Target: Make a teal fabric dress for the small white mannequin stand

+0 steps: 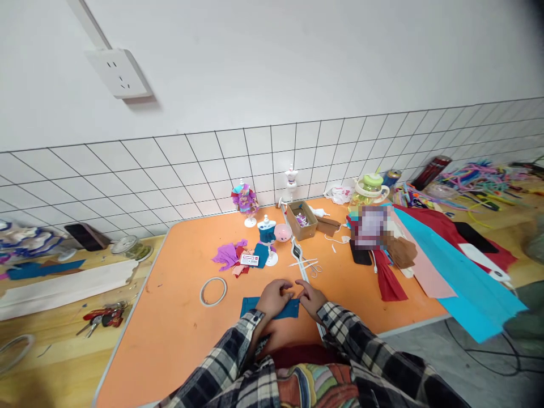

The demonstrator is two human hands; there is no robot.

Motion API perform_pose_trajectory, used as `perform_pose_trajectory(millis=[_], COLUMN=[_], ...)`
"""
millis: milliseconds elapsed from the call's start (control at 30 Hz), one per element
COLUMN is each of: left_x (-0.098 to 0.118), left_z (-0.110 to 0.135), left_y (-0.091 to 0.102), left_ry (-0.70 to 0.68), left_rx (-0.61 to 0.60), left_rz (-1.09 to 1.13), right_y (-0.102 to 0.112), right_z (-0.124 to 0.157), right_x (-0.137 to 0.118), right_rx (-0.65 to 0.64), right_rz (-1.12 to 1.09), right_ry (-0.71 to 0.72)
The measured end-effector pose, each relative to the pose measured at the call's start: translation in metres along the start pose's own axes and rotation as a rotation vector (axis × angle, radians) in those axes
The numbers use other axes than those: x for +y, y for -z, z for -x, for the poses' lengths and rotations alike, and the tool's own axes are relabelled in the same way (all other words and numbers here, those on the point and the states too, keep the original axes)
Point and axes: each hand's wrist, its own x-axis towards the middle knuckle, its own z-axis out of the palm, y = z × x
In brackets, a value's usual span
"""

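A flat strip of dark blue cloth (291,309) lies on the orange table close to my body. My left hand (274,297) rests over its middle, the fingers curled and the thumb near the index finger at the cloth's upper edge. At the right end of the strip is my right hand (312,297), its fingers bent towards the left hand and the lower ones against the cloth. The two hands' fingertips are a small gap apart. Whether a pin or other tiny thing sits between them is too small to tell.
A roll of tape (213,279) lies left. Beyond stand a blue-clad mini dress form (267,232), purple scraps (228,256), a pink bowl (283,233) and a cardboard box (302,229). Scissors (315,271) lie ahead. Right are a jug (369,192) and bright blue fabric (459,272) overhanging the edge.
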Motion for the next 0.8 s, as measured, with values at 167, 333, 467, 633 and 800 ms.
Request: perform_pose_trajectory(millis=[167, 333, 467, 633, 800], left_x=[-0.005, -0.011, -0.016, -0.020, -0.019], left_z=[0.012, 0.015, 0.009, 0.005, 0.008], left_y=[0.013, 0.032, 0.034, 0.025, 0.023], left_ry=[-0.040, -0.104, -0.086, -0.039, -0.065], left_rx=[0.011, -0.132, -0.203, -0.237, -0.243], left_rz=[0.015, 0.034, 0.070, 0.132, 0.152], right_y=[-0.004, -0.009, -0.011, -0.011, -0.010], right_z=[0.003, 0.000, -0.003, -0.003, -0.001], right_x=[-0.002, -0.003, 0.000, 0.006, 0.005], right_rx=[-0.032, -0.019, -0.009, 0.005, 0.010], right_rz=[-0.043, -0.114, -0.195, -0.244, -0.231], right_ry=[0.038, 0.026, 0.039, 0.038, 0.048])
